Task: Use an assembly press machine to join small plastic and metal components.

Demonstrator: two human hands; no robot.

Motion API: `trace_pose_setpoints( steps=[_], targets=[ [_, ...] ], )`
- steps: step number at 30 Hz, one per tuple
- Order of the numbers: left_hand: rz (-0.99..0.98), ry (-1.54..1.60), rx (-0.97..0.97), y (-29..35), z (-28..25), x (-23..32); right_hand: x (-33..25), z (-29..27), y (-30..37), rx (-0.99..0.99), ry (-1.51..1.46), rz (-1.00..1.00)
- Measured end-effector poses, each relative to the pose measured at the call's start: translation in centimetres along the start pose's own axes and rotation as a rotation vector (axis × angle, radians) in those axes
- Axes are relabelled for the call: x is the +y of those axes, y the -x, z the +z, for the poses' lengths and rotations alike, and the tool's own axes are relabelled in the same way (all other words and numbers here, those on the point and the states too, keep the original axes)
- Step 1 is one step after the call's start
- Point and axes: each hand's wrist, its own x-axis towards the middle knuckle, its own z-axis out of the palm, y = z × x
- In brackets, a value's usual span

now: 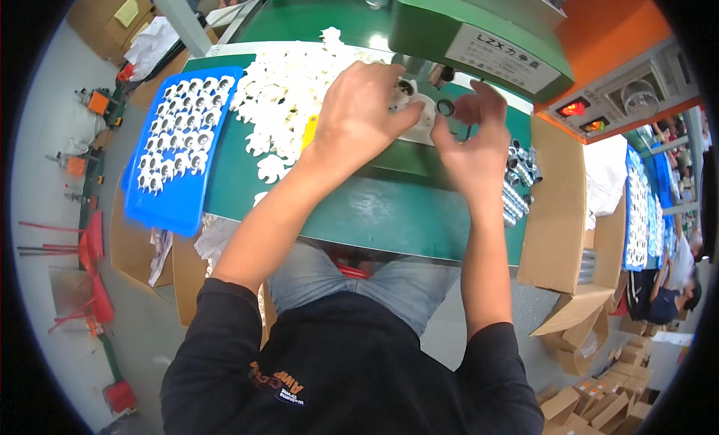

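My left hand (359, 109) reaches to the machine's base, its thumb and forefinger around a white plastic part (397, 100) with a dark metal ring seated in it. Much of this part is hidden by the fingers. To the right, my right hand (475, 135) pinches a small dark metal ring (445, 107) at its fingertips, a little apart from the left thumb. Both hands are under the front of a green press (479, 46). A pale plate (419, 132) lies beneath them on the press's base.
Loose white plastic parts (281, 90) are heaped left on the green worktable (359, 218). Beyond them, a blue tray (168, 199) holds rows of white parts fitted with rings. Shiny metal rings (517, 184) lie right, beside a cardboard box (554, 210). An orange control box (607, 83) overhangs the right.
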Motion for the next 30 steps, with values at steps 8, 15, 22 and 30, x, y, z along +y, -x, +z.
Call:
trace_pose_setpoints(
  steps=[8, 15, 22, 30],
  targets=[
    [-0.278, -0.412, 0.021, 6.1, -15.3, -5.9, 2.2, 1.5, -2.7, 0.026, 0.243, -0.235],
    [-0.743, -0.711, -0.069, 15.4, -25.4, -10.0, 3.2, 3.0, -1.5, 0.103, -0.404, -0.069],
    [-0.781, -0.763, -0.168, 18.9, -27.0, -12.4, 4.3, 0.9, 0.2, 0.044, -0.423, 0.061],
    [-0.76, -0.772, -0.163, 18.9, -27.1, -13.9, 6.4, -3.9, 4.5, -0.061, -0.243, 0.207]
  ],
)
